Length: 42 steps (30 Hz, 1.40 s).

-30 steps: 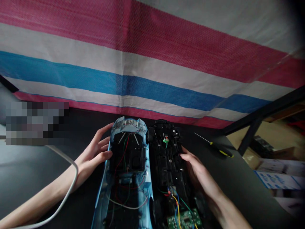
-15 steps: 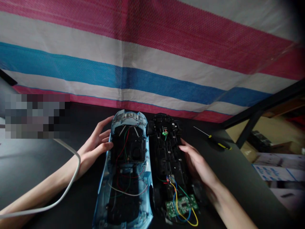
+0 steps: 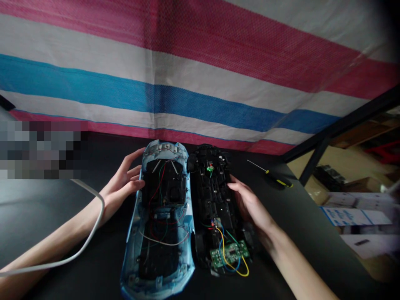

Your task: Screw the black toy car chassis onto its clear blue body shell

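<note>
A light blue toy car body shell point(image 3: 186, 216) lies upside down, its inside showing black parts and thin red, green and white wires. Along its left edge rests my left hand point(image 3: 126, 181), thumb at the rim and fingers against the side. Close beside the shell on the right is the black car chassis point(image 3: 215, 196), with a green circuit board point(image 3: 229, 254) and yellow, blue and green wires at its near end. My right hand point(image 3: 251, 204) grips the chassis's right side, thumb on its edge; the other fingers are mostly hidden.
A screwdriver point(image 3: 276, 179) with a black and yellow handle lies right on the dark table point(image 3: 300, 225). A white cable point(image 3: 101, 216) crosses over my left forearm. Behind hangs a striped sheet point(image 3: 187, 100); boxes point(image 3: 356, 214) stand beyond the table's right edge.
The whole view has shifted slightly, so everything appears a little further left and higher. Both hands keep their places on the shell and the chassis.
</note>
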{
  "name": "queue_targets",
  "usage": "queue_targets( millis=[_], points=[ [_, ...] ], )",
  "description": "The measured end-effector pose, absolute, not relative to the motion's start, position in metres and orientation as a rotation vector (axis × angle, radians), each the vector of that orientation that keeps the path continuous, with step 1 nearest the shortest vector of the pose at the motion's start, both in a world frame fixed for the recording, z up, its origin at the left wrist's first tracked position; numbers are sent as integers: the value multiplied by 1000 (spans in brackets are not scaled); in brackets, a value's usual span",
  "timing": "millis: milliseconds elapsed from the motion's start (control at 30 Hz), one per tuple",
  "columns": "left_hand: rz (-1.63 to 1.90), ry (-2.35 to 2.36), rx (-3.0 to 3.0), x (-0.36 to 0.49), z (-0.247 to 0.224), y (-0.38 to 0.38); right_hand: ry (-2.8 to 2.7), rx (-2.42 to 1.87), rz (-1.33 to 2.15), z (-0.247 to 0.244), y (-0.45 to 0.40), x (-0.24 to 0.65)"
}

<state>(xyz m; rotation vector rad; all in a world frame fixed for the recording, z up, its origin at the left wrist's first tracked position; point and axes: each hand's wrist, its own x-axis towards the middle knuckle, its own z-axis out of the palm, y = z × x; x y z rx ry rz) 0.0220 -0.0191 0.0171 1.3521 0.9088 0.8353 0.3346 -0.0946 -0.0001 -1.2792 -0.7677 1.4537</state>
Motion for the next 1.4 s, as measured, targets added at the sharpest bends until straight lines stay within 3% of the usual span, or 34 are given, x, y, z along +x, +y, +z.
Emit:
queue_targets(
  millis=[1400],
  points=[
    [802, 933, 1355, 23, 24, -22, -758, -1113, 1473, -5, -94, 336]
  ],
)
